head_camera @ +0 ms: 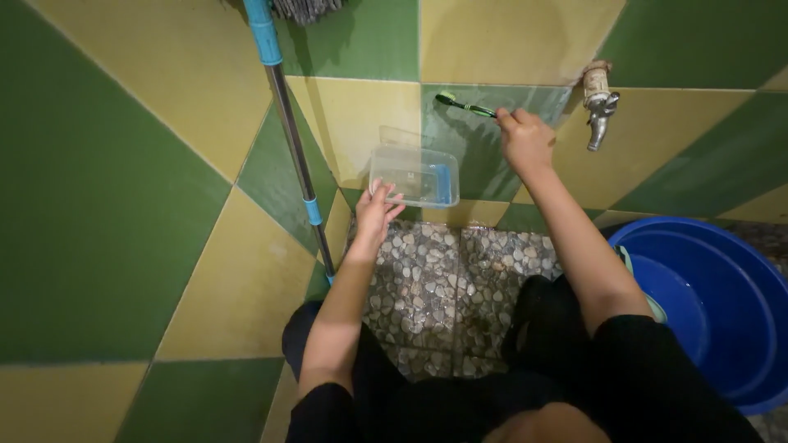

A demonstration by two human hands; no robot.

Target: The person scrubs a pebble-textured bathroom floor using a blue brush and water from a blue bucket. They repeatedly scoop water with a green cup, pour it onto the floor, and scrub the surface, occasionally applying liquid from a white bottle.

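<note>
the left hand (377, 212) pinches the near left corner of a clear plastic box (414, 175), fingers curled over its rim, holding it tilted up off the pebble floor (443, 271) with its open side facing the person, so the inside is easy to reach; the right hand (525, 139) is closed around a green toothbrush (465, 105), its bristled head pointing left, raised just above and beside the box, close to the tiled wall (123, 205); the box looks see-through and shallow, with a blue patch at its right end; a metal tap (600, 107) sticks from the wall to the right; a blue tub (722, 303) sits below it; a mop handle (291, 131) leans in the corner
</note>
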